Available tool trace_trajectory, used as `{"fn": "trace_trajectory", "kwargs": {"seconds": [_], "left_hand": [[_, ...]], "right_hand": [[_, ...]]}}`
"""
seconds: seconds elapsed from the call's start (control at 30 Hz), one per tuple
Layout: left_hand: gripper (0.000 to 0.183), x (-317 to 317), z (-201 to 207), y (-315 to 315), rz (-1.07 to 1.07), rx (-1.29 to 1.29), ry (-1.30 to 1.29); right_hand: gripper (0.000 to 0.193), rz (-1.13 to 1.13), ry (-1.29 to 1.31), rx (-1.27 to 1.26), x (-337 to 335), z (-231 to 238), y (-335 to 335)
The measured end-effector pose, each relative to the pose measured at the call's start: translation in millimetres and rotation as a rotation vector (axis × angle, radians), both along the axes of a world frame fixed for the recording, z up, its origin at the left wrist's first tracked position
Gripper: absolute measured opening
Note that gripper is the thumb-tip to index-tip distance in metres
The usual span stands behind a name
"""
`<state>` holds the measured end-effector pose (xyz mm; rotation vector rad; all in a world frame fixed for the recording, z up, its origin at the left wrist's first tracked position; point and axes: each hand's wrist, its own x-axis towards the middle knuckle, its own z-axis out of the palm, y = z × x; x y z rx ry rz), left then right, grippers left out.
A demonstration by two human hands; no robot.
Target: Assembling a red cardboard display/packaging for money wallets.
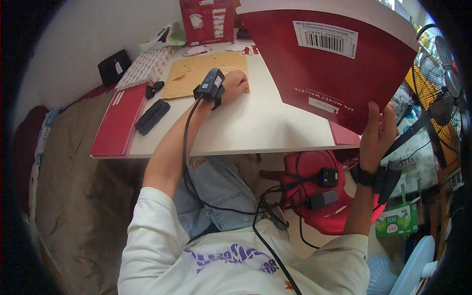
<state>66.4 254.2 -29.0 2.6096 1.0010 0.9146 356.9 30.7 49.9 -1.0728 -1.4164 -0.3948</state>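
My right hand grips the lower right corner of a large, flat red cardboard pack, its thumb on the near face. That face carries a white barcode label and upside-down white print. The pack is held up tilted over the right part of the white table, hiding what lies behind it. Resting on the table near the middle, my left hand has its fingers curled in; their inner side is hidden. A brown paper sheet or envelope lies just beyond and left of it.
Along the table's left side lie a red folder, a dark pouch and a patterned pack. A red box stands at the back. Cables and black boxes rest on a red stool. A fan stands at right.
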Motion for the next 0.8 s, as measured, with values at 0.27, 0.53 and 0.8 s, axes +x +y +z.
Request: {"fn": "trace_trajectory", "kwargs": {"seconds": [0.27,0.53,0.8], "left_hand": [[0.018,-1.7,-8.1,10.4,-0.006,0.042,-0.032],[0.015,-3.2,-11.1,8.1,0.005,0.074,-0.031],[0.014,-8.7,-11.1,2.1,-0.036,0.11,-0.026]], "right_hand": [[0.008,0.02,0.028,-0.011,0.8,-2.7,1.9],[0.008,0.014,-0.006,0.018,-1.1,-1.7,1.4],[0.008,0.001,-0.018,0.015,-7.3,1.2,1.0]]}}
